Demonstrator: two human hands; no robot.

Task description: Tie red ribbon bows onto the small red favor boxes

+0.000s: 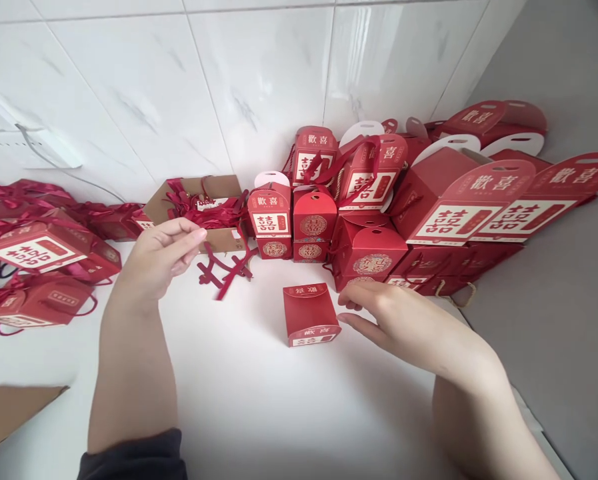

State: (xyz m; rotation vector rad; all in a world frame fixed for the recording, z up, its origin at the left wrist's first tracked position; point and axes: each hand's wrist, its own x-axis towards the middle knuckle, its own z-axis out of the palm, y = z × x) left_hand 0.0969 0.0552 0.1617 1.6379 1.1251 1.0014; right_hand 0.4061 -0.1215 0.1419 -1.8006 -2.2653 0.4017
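My left hand (165,257) is raised, its thumb and fingers pinched together. Just beyond the fingertips is a dark red cut-out piece with ribbon (231,270); I cannot tell whether the fingers hold it. Behind it stands an open cardboard box (221,241) full of red ribbons (211,212). My right hand (393,320) is at the right side of a small red gift box (309,315), thumb and curled fingers apart with a gap between them. Its thumb tip is at the box's edge, whether touching I cannot tell. The gift box sits closed on the white table.
Red gift boxes (369,250) are stacked at the back right, some with tall handle flaps (509,177). More boxes with ribbons (39,247) are piled at left. A tiled wall (259,73) closes the back; a cardboard flap (16,413) lies front left.
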